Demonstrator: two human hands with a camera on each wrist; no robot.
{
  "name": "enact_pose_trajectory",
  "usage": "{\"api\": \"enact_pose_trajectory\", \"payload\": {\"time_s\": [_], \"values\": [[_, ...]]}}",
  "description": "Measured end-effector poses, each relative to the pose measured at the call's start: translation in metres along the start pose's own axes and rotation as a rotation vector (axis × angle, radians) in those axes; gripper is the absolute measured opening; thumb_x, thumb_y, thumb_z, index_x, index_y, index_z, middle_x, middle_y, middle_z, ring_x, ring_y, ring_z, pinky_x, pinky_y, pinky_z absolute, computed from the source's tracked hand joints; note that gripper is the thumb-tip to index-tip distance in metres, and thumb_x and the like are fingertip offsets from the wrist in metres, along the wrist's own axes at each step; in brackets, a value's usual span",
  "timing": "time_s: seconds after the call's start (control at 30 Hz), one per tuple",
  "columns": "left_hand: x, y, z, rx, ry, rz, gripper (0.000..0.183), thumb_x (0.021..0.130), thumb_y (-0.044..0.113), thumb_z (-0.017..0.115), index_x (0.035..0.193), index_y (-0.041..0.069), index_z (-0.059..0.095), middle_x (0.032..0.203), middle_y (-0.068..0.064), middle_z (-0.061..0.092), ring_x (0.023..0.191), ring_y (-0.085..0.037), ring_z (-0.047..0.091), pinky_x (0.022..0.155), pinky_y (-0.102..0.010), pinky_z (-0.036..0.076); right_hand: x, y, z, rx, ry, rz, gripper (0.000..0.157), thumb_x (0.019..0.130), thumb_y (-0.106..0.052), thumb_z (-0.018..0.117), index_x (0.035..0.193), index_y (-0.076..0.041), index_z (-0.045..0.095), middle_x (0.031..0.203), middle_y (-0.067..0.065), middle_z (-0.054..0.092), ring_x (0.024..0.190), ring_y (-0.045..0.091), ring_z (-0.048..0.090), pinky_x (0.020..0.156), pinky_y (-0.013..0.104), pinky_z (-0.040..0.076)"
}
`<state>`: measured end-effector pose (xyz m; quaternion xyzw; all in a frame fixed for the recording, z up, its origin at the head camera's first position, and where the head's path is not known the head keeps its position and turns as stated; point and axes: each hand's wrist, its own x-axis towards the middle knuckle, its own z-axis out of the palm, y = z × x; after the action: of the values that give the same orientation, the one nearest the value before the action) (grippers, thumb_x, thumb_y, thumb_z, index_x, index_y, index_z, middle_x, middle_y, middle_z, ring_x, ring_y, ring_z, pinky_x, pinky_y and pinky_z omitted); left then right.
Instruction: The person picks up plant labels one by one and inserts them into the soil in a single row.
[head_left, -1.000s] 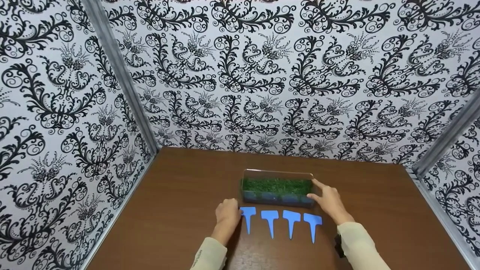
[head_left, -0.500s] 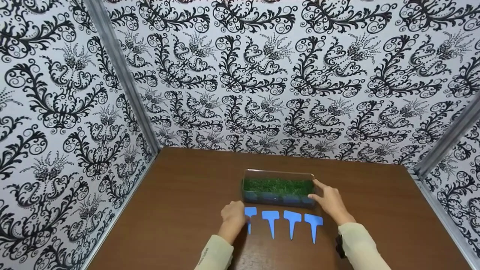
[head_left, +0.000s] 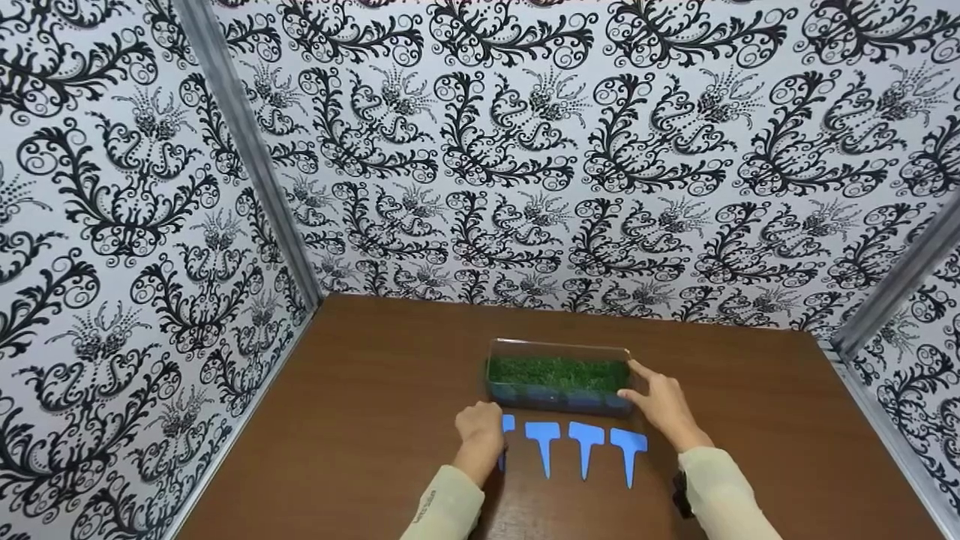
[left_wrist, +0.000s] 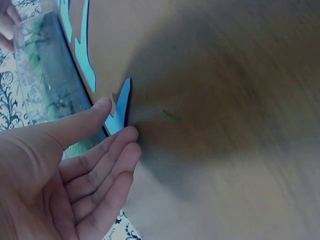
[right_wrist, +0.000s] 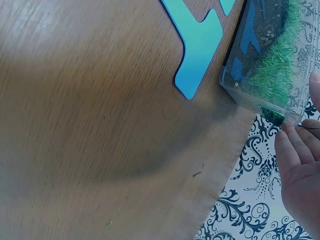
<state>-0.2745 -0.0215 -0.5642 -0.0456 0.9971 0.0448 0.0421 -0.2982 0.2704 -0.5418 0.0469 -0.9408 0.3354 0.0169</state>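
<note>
Several blue T-shaped plant labels (head_left: 585, 446) lie in a row on the table, stems toward me. My left hand (head_left: 480, 433) is over the leftmost label and hides much of it. In the left wrist view the thumb and fingers stand apart on either side of this label (left_wrist: 119, 116), which lies flat. My right hand (head_left: 661, 405) holds the right end of a clear rectangular container (head_left: 559, 401), thumb at its front corner and a finger at its back corner. Green artificial grass (head_left: 555, 371) fills the container, above blue and dark pieces seen through the wall.
The brown tabletop (head_left: 390, 360) meets patterned black-and-white walls (head_left: 525, 150) at the back and sides. Grey strips (head_left: 259, 165) cover the corners. A small green scrap (left_wrist: 171, 115) lies on the wood near my left hand.
My left hand has slid to the right, from beside the leftmost plant label to over it. The right hand stays on the container, and the other labels have not moved.
</note>
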Motion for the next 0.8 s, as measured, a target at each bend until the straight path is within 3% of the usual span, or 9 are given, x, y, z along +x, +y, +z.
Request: {"api": "enact_pose_trajectory", "payload": {"time_s": [0.1,0.17,0.33,0.43,0.53,0.57,0.67,0.8], "values": [[-0.003,0.003,0.0,0.006,0.02,-0.008,0.001,0.085,0.012,0.078,0.084,0.011,0.079,0.079,-0.009,0.075,0.068,-0.028,0.069,0.059,-0.036,0.055,0.0,0.001,0.001,-0.001,0.004,-0.001,0.063,0.094,-0.018,0.069,0.149,-0.002,0.043,0.148,0.029,0.045,0.127,0.049,0.051,0.09,0.052,0.051],[-0.004,0.004,-0.001,0.004,0.021,-0.013,0.008,0.089,0.008,0.072,0.084,0.011,0.078,0.079,-0.01,0.075,0.069,-0.027,0.07,0.059,-0.035,0.055,0.0,0.001,0.001,-0.006,0.007,-0.003,0.062,0.094,-0.019,0.069,0.148,-0.002,0.044,0.147,0.029,0.045,0.126,0.049,0.052,0.088,0.05,0.051],[-0.004,0.005,-0.001,-0.034,0.016,-0.038,0.012,0.091,0.007,0.068,0.084,0.009,0.078,0.08,-0.01,0.075,0.071,-0.028,0.071,0.062,-0.037,0.057,0.0,0.001,-0.001,-0.012,0.012,0.0,0.063,0.094,-0.018,0.069,0.148,-0.002,0.043,0.147,0.029,0.045,0.13,0.05,0.047,0.1,0.06,0.046],[-0.003,0.006,0.001,-0.05,0.011,-0.049,0.013,0.092,0.007,0.066,0.088,0.01,0.078,0.085,-0.01,0.076,0.077,-0.028,0.072,0.065,-0.038,0.058,0.001,0.0,-0.001,-0.014,0.012,0.01,0.064,0.093,-0.019,0.07,0.149,-0.003,0.043,0.148,0.029,0.044,0.106,0.05,0.06,0.092,0.054,0.051],[-0.001,0.005,0.003,-0.065,-0.003,-0.052,0.01,0.091,0.008,0.069,0.093,0.011,0.078,0.09,-0.01,0.076,0.082,-0.029,0.072,0.067,-0.039,0.058,0.0,-0.001,-0.002,-0.028,0.015,0.009,0.064,0.093,-0.02,0.07,0.149,-0.003,0.044,0.147,0.03,0.045,0.103,0.049,0.061,0.082,0.047,0.05],[-0.001,0.005,0.004,-0.07,-0.01,-0.052,0.009,0.09,0.009,0.071,0.095,0.011,0.078,0.091,-0.01,0.076,0.084,-0.029,0.072,0.068,-0.039,0.058,0.0,0.0,-0.002,-0.026,0.012,0.01,0.064,0.093,-0.02,0.07,0.149,-0.003,0.043,0.148,0.03,0.044,0.104,0.049,0.061,0.082,0.046,0.05],[0.0,0.0,0.008,-0.108,-0.02,-0.058,0.009,0.085,0.011,0.077,0.094,0.01,0.078,0.092,-0.01,0.076,0.084,-0.031,0.072,0.068,-0.042,0.058,-0.001,0.0,-0.002,-0.028,0.01,0.003,0.063,0.094,-0.02,0.07,0.148,-0.002,0.044,0.148,0.03,0.044,0.13,0.049,0.047,0.093,0.054,0.051],[0.0,-0.008,0.011,-0.171,-0.037,-0.067,0.02,0.078,0.022,0.084,0.092,0.009,0.077,0.094,-0.011,0.076,0.085,-0.033,0.071,0.07,-0.045,0.058,-0.001,0.0,-0.001,-0.023,0.008,0.004,0.063,0.094,-0.02,0.069,0.148,-0.001,0.044,0.148,0.029,0.044,0.134,0.049,0.044,0.101,0.06,0.045]]}}
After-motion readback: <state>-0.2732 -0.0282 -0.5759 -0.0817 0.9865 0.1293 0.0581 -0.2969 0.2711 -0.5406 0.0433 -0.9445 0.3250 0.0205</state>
